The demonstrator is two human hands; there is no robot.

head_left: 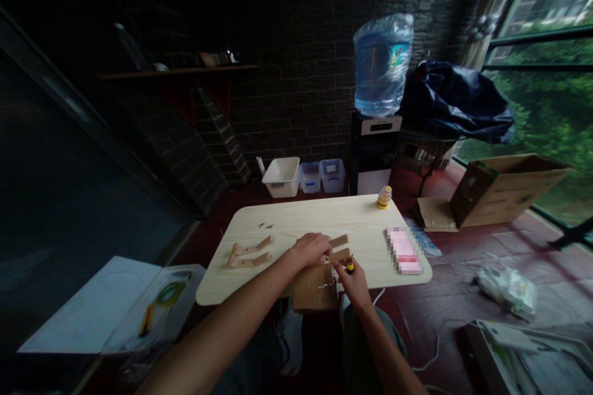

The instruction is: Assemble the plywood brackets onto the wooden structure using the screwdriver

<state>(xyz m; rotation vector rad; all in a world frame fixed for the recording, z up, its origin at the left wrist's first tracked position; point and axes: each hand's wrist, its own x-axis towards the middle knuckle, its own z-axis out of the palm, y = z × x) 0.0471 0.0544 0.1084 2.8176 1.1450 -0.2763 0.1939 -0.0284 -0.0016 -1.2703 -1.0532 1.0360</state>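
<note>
My left hand (314,248) is closed on a wooden piece (340,252) with two flat prongs pointing right, near the front of the light wooden table (319,213). Close beside it, my right hand (356,282) is closed around a small screwdriver (351,267) with a yellow-and-black handle. Its tip is too small to make out. Below both hands a brown block or box (315,289) sits at the table's front edge, partly over it. A similar two-pronged wooden piece (250,253) lies to the left on the table.
Small dark parts (265,226), a yellow-based clear bottle (383,197) and a blurred pink item (404,250) lie on the table. Beyond stand plastic bins (281,178) and a water dispenser (377,148). An open white case (157,302) is at left, a cardboard box (503,191) at right.
</note>
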